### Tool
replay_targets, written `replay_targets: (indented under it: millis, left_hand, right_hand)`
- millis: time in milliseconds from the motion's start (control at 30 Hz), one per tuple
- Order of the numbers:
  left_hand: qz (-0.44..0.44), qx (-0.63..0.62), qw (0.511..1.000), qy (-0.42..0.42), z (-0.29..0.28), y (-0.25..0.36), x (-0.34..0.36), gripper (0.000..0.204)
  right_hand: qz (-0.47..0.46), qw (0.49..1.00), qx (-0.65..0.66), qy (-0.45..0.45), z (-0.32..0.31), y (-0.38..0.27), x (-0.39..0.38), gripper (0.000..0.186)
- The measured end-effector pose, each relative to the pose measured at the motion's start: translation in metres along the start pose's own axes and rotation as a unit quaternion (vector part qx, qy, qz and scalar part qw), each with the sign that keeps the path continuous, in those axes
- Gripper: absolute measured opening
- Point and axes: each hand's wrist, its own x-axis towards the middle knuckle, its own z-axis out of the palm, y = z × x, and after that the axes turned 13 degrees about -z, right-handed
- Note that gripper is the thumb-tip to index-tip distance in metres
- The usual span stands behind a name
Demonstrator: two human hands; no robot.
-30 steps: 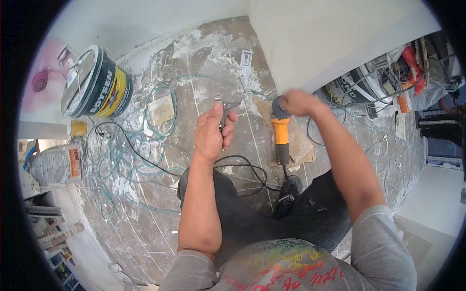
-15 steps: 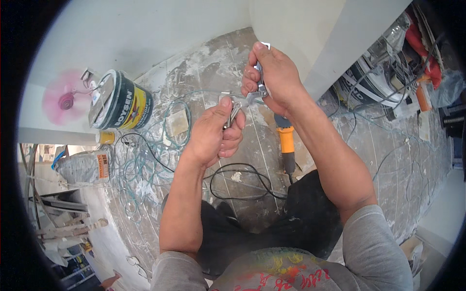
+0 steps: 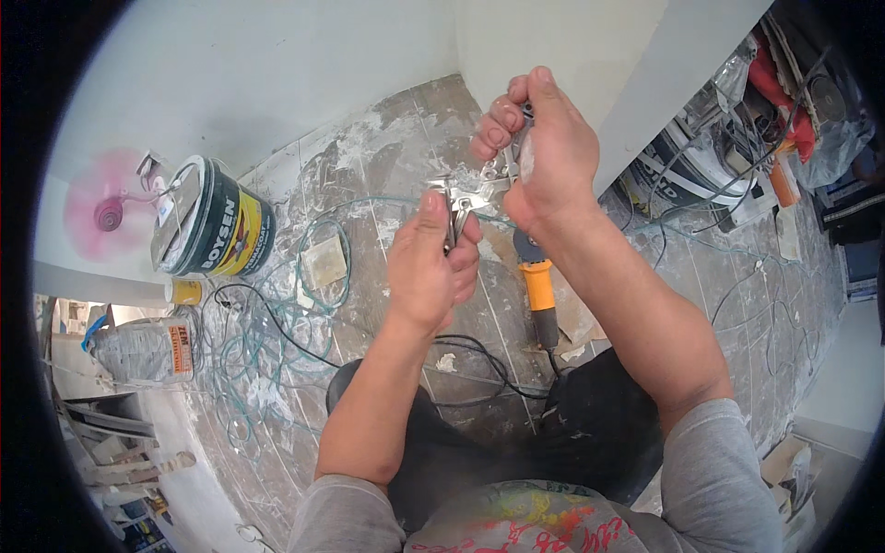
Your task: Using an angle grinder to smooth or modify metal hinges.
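Note:
My left hand (image 3: 433,258) is closed around a small metal tool (image 3: 461,212), its thumb along the top. My right hand (image 3: 544,157), just above and to the right, curls around another shiny metal piece (image 3: 514,166), partly hidden by the palm. The two metal pieces meet or overlap between my hands; their exact kind is hard to tell. Below my right forearm an orange-and-black angle grinder (image 3: 539,293) lies on the dusty floor with its cord running toward my legs.
A lidded paint bucket (image 3: 217,221), a pink fan (image 3: 109,214), a small yellow can (image 3: 184,291) and a bag (image 3: 138,350) stand at left. Tangled cables (image 3: 249,387) cover the dust-marked tiles (image 3: 396,129). Clutter with another bucket (image 3: 682,166) lines the right wall.
My right hand has left the grinder and risen to a metal piece beside my left hand. Since half a second ago its fingers have shifted and the view has moved slightly.

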Motion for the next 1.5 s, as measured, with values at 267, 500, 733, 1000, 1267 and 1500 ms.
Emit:
replay_targets:
  millis: [267,500,733,1000,1267,1500]
  left_hand:
    - [0.147,0.076,0.983,0.075,-0.02,0.007,0.017,0.054]
    - [0.121,-0.023,0.982,0.142,-0.013,0.015,0.016,0.053]
    - [0.117,0.131,0.977,0.118,-0.036,0.023,0.018,0.053]
    - [0.148,0.132,0.969,0.148,-0.031,0.013,0.02,0.053]
    - [0.136,0.066,0.974,0.166,-0.038,0.022,0.021,0.052]
    - [0.116,0.006,0.973,0.198,-0.036,0.025,0.023,0.047]
  right_hand:
    - [-0.058,0.998,-0.02,-0.001,0.016,0.029,0.007,0.03]
    - [-0.044,0.983,-0.136,-0.116,0.003,0.036,0.025,0.021]
    - [-0.192,0.743,-0.533,-0.357,-0.032,-0.018,0.041,0.026]
    - [-0.165,0.663,-0.609,-0.403,-0.037,-0.026,0.034,0.027]
    - [-0.307,0.578,-0.641,-0.4,-0.036,-0.005,0.019,0.033]
    - [-0.32,0.563,-0.666,-0.37,-0.035,0.021,0.006,0.028]
